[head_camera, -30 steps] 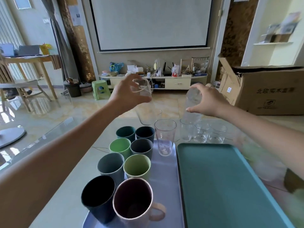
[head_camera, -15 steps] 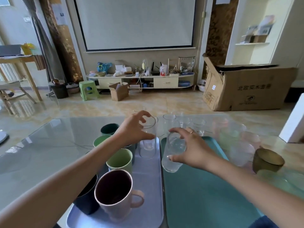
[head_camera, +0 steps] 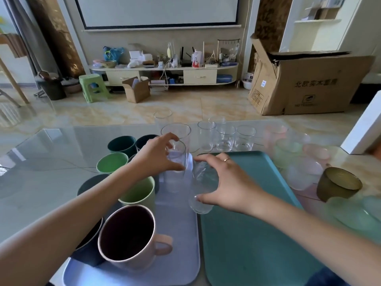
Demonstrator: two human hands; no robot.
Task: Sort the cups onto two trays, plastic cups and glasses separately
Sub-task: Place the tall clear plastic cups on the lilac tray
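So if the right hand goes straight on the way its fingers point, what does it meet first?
Probably the clear cup held by the left hand: the right hand, gripping a glass, points left toward it. Depth is unclear.

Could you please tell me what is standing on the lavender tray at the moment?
On the lavender tray: a pink handled mug, green and dark cups, and a clear tumbler held by the left hand. The forearm hides other cups.

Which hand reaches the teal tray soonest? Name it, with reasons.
Right: right hand grips a glass at the teal tray edge; left hand holds its cup over the lavender tray.
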